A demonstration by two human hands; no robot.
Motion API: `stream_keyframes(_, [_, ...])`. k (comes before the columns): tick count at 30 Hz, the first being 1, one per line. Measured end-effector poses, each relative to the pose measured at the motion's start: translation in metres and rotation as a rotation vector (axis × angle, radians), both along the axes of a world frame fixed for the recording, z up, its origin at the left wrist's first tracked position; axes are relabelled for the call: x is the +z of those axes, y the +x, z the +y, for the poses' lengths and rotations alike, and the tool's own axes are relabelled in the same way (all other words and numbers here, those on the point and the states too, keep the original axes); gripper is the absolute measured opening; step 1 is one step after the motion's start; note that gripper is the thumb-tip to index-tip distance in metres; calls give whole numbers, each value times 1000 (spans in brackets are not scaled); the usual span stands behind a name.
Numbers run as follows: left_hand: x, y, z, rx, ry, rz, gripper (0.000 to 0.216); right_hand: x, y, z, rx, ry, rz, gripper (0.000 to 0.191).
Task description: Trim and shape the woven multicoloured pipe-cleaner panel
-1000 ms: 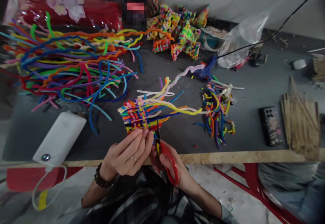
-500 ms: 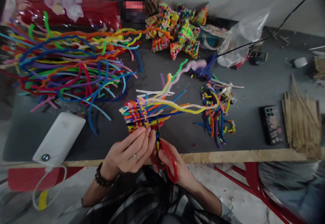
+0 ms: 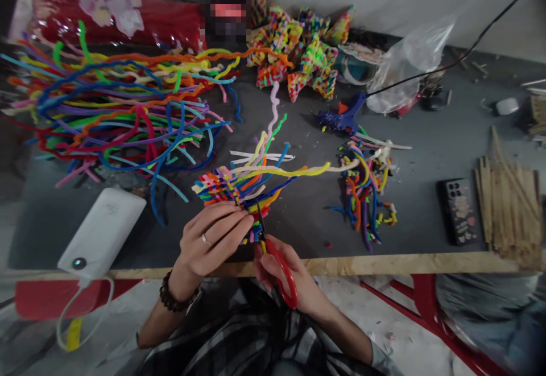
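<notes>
- Holding the woven piece [image 3: 216, 187] in the left hand [image 3: 217, 236], near the table's [image 3: 409, 217] front edge.
- Gripping red scissors [image 3: 281, 263] in the right hand [image 3: 301, 271].
- Best to angle blades [image 3: 260, 219] clear of fingertips [image 3: 248, 220].

Slim silver-toned ring [image 3: 206, 240] on a left hand [image 3: 219, 234] finger, dark round-bead bracelet [image 3: 165, 293] just behind that hand, dark-and-pale plaid garment [image 3: 222, 339], greyish sleeve [image 3: 381, 359] well behind the right hand [image 3: 302, 279]
</notes>
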State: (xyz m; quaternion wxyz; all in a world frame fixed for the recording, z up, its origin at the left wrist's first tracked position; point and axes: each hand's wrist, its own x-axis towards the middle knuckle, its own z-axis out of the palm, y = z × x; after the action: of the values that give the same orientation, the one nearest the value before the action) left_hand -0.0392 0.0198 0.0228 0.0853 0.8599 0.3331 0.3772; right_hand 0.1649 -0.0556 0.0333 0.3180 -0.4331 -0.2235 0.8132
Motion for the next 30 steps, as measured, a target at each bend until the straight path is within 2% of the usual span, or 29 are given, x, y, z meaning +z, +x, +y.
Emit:
stream_keyframes(4, [2,-2,-2,-6,36,40,31,-2,0,-2,-6,-6,-2,46])
stream_keyframes(11, [9,-3,-10,-16,228,264,33,-4,-1,-9,2,-30,27,46])
stream_keyframes(18, [7,-5,-6,-50,220,264,31,-6,-3,-12,48,-8,22,49])
stream_keyframes(24, [8,-7,-3,-70,276,296,35,-4,-3,-11,72,44,17,46])
stream_keyframes(30, [9,-7,-4,-83,256,302,38,3,-1,-5,110,92,-103,50])
